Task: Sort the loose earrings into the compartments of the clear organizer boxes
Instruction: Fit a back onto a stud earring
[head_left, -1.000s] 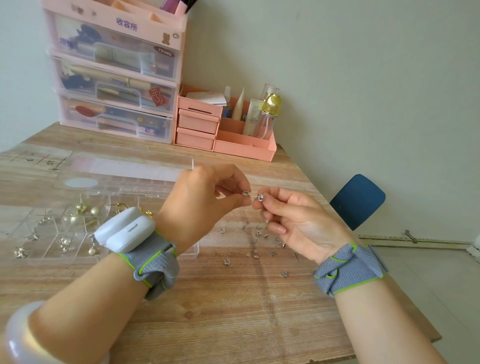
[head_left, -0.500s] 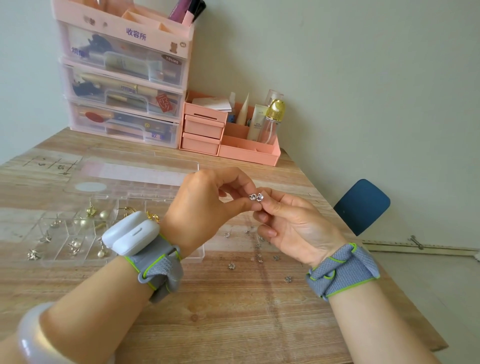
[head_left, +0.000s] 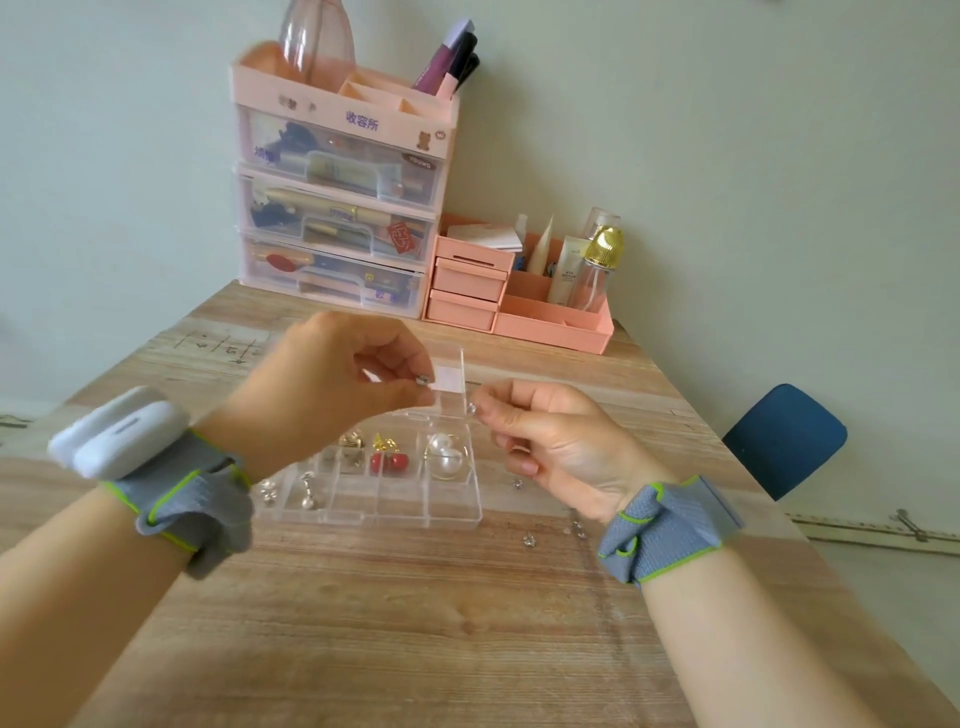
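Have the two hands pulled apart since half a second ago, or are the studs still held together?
Yes. The left hand and right hand have separated: each pinches its own stud, with the organizer box's upright lid now showing between them, where before the studs touched.

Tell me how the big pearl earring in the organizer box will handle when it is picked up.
The pearl earring looks round and glossy, so it is probably slippery and apt to roll. Its thin gold hoop likely bends easily. It seems light, sitting in the clear organizer box.
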